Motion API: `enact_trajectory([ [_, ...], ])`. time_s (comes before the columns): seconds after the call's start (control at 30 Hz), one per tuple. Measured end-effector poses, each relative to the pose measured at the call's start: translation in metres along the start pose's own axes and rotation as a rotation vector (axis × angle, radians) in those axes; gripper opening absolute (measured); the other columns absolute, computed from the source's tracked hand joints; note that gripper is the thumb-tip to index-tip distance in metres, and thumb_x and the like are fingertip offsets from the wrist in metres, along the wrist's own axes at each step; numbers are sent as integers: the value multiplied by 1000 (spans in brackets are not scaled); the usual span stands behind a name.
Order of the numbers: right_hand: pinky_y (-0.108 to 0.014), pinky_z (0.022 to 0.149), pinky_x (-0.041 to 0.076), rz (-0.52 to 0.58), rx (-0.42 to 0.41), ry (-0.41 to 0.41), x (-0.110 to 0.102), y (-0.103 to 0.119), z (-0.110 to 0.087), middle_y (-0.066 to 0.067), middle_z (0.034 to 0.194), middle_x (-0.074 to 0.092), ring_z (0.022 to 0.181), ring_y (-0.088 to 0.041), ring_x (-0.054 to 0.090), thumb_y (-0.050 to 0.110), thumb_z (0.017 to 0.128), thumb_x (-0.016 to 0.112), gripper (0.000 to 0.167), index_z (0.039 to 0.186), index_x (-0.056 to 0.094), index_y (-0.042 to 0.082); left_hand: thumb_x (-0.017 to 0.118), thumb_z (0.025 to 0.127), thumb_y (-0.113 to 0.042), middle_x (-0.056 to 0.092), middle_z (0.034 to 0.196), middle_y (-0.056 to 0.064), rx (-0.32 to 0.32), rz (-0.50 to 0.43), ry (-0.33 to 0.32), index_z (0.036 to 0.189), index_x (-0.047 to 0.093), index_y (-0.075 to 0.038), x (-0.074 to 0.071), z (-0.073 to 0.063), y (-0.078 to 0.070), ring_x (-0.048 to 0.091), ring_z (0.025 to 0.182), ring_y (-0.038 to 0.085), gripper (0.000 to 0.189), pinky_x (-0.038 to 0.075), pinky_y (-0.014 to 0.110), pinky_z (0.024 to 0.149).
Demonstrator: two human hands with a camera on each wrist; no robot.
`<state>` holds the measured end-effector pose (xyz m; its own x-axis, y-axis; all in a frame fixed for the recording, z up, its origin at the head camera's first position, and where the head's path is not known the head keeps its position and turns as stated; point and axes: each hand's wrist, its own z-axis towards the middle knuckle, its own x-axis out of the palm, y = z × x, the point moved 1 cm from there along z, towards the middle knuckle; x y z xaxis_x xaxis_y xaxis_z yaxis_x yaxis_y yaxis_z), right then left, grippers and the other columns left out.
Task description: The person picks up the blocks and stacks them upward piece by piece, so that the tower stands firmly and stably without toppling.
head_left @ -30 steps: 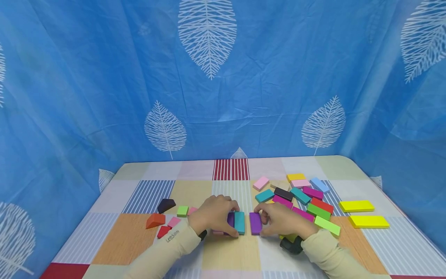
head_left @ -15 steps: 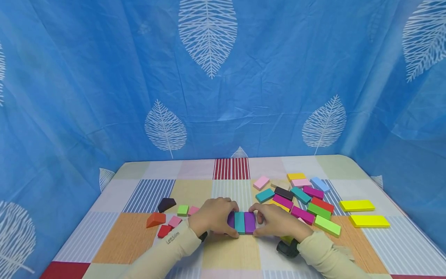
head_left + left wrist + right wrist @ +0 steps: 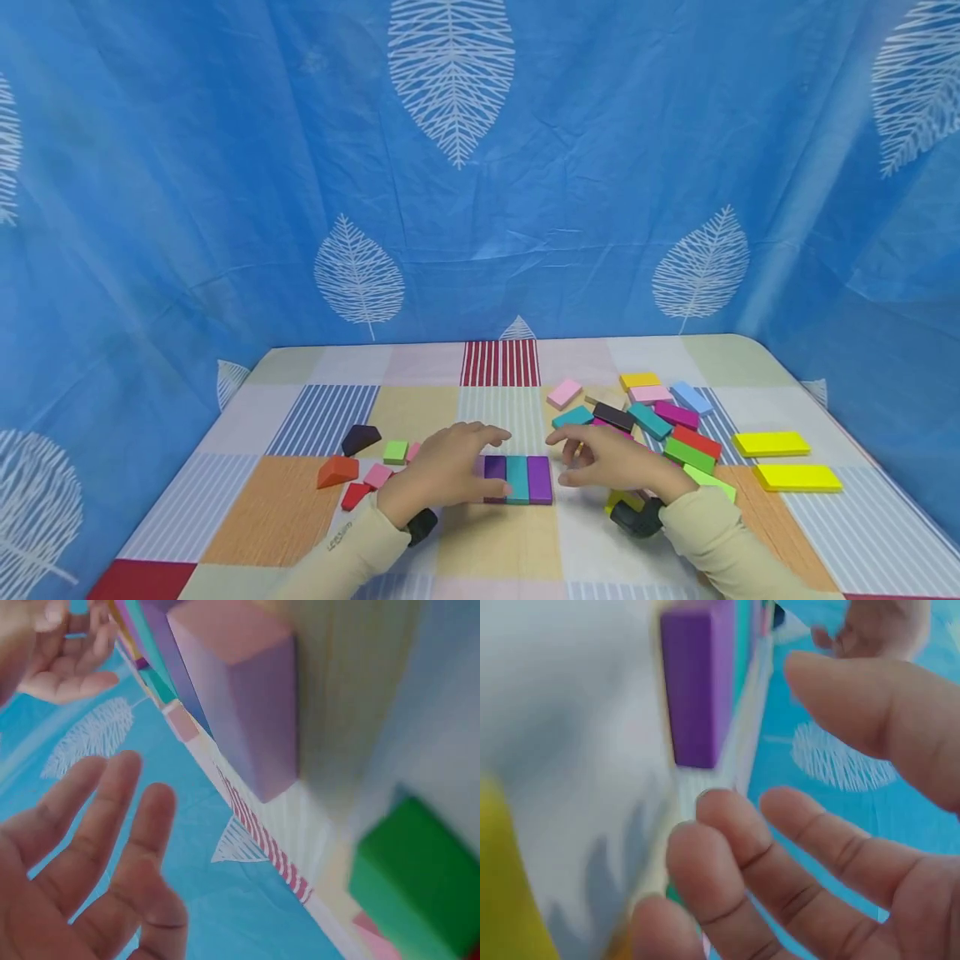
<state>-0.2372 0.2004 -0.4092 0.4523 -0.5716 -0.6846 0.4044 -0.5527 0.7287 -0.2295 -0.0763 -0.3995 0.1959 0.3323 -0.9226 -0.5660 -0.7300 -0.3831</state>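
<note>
Side by side in the middle of the table lie a dark purple block (image 3: 494, 467), a teal block (image 3: 517, 479) and a purple block (image 3: 540, 481). A pink block (image 3: 259, 712) stands at the row's left end in the left wrist view; in the head view my left hand mostly hides it. My left hand (image 3: 446, 468) hovers over that end, fingers spread and holding nothing. To the right of the row, my right hand (image 3: 615, 458) is apart from the purple block, its fingers loosely bent around nothing.
Many coloured blocks, among them a black block (image 3: 613, 416) and a red block (image 3: 696, 442), lie loosely at the right. Two yellow planks (image 3: 797, 477) are farther right. At the left are a black piece (image 3: 361, 438), an orange piece (image 3: 337, 472) and a green block (image 3: 396, 452).
The purple block was slid left by my right hand until it met the teal block. Both hands then let go and drew apart, the left to the left and the right to the right.
</note>
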Motion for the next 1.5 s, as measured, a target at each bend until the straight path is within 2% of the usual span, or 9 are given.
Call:
enact_trajectory([
  [0.23,-27,80,58,10,-79,-84,-24,-16,2,-11,110,73,89,-11,63,7,100,76,31,127,70,-6,86,95,-30,75,127,8,-40,-319,-67,142,67,-6,-4,-25,16,67,120,31,56,56,58,99],
  [0.43,-27,70,55,-101,13,-143,-34,-25,15,-10,110,72,80,-16,58,0,95,78,24,119,76,1,77,100,-19,74,125,13,-54,-522,-158,138,68,-2,3,-33,33,64,123,40,42,50,67,103],
  [0.57,-37,79,60,-203,108,-153,-37,-24,26,-11,111,73,87,-22,60,-1,90,83,29,118,78,2,75,102,-20,74,127,15,-50,-592,-169,137,68,0,6,-34,45,63,126,42,40,45,70,108],
  [0.63,-45,87,62,-244,175,-148,-37,-23,32,-12,112,74,93,-26,63,0,87,85,32,118,80,3,75,102,-20,73,129,16,-33,-578,-160,136,68,1,7,-34,50,63,128,42,41,44,70,111],
  [0.73,-51,93,60,-294,272,-127,-37,-22,40,-14,112,73,98,-29,64,4,86,87,34,119,80,4,81,97,-23,74,132,14,5,-464,-151,135,70,0,9,-34,57,64,128,39,45,42,67,114],
  [0.87,-48,88,59,-336,335,-106,-37,-19,49,-13,108,73,94,-28,63,7,83,89,34,116,81,4,92,87,-29,74,133,9,21,-281,-139,137,72,-4,11,-35,63,62,129,36,60,34,68,115],
  [1.03,-39,80,56,-319,333,-92,-34,-16,55,-9,96,70,86,-24,60,8,82,89,25,105,81,3,97,80,-36,74,126,5,-20,-244,-75,139,70,-8,14,-34,67,58,130,36,71,32,67,116],
  [1.23,-30,69,50,-219,347,-68,-24,-12,58,-5,85,64,74,-19,55,8,85,87,21,103,78,3,97,80,-38,74,117,-2,-28,-212,-36,134,71,-8,10,-30,68,59,120,30,68,37,61,110],
  [1.5,-27,63,44,-36,238,-59,-11,-9,62,-1,77,65,67,-14,52,-2,86,83,18,103,78,-2,99,77,-37,70,106,-6,-27,-209,-5,121,75,-9,7,-20,70,54,102,18,57,38,49,97],
])
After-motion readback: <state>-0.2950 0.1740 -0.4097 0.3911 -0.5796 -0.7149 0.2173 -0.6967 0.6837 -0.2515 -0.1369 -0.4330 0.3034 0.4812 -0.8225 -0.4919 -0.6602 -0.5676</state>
